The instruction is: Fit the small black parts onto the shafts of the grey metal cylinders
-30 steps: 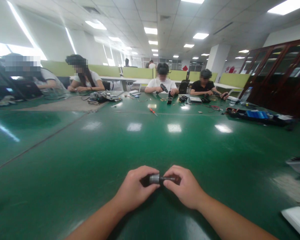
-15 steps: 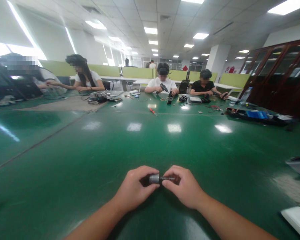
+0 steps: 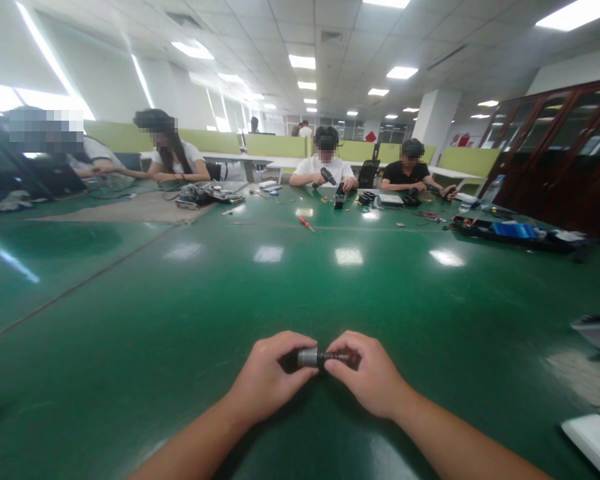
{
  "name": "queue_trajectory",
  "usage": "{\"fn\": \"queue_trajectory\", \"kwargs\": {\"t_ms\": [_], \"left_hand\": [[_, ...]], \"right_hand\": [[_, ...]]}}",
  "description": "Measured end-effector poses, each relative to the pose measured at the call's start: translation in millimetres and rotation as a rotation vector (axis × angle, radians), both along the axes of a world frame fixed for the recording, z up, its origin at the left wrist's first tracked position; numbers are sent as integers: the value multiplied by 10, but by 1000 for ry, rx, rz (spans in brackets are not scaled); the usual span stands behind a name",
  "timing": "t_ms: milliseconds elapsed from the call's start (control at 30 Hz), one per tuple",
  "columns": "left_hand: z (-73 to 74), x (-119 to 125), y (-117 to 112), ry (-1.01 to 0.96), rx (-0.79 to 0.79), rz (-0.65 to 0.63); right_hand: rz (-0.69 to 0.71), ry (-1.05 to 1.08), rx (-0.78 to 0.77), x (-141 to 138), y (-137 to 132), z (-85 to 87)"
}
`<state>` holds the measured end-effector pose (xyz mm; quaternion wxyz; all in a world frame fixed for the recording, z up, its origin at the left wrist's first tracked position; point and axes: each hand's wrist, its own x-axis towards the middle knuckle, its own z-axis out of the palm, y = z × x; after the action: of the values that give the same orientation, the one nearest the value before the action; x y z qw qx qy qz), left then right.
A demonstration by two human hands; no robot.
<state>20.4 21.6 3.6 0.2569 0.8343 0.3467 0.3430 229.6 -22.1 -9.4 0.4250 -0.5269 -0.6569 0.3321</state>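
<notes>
Low in the middle of the view, both hands hold one small metal part (image 3: 308, 357), a silver cylinder with a thinner, dark ribbed shaft (image 3: 336, 357) on its right. My left hand (image 3: 273, 370) is closed round the cylinder, thumb below and fingers above. The shaft is pinched between the thumb and fingers of my right hand (image 3: 367, 370). The part lies level, just above the green tabletop. Fingers hide its left end, and the shaft's far end is in shadow inside my right hand. I cannot tell its exact kind.
An orange screwdriver (image 3: 307, 224) lies farther up the green table (image 3: 220, 293). A black tray with blue material (image 3: 515, 230) is at the right, a white object (image 3: 593, 437) at the near right edge. Across the table several people work, one holding a power drill (image 3: 328, 176).
My hands and the metal part stay in almost the same place. The cylinder sits very slightly farther left. At far left, a person's head and arms have shifted a little.
</notes>
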Motion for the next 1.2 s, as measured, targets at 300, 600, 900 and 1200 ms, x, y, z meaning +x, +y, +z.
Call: {"fn": "queue_trajectory", "kwargs": {"t_ms": [300, 600, 900, 1200], "left_hand": [[-24, 2, 5, -2, 4, 11], [-22, 2, 7, -10, 4, 19], [22, 7, -11, 2, 12, 22], [4, -4, 2, 14, 4, 31]], "right_hand": [[-3, -2, 1, 4, -11, -6], [0, 9, -8, 8, 0, -26], [7, 17, -13, 12, 1, -4], [0, 34, -31, 14, 13, -14]]}}
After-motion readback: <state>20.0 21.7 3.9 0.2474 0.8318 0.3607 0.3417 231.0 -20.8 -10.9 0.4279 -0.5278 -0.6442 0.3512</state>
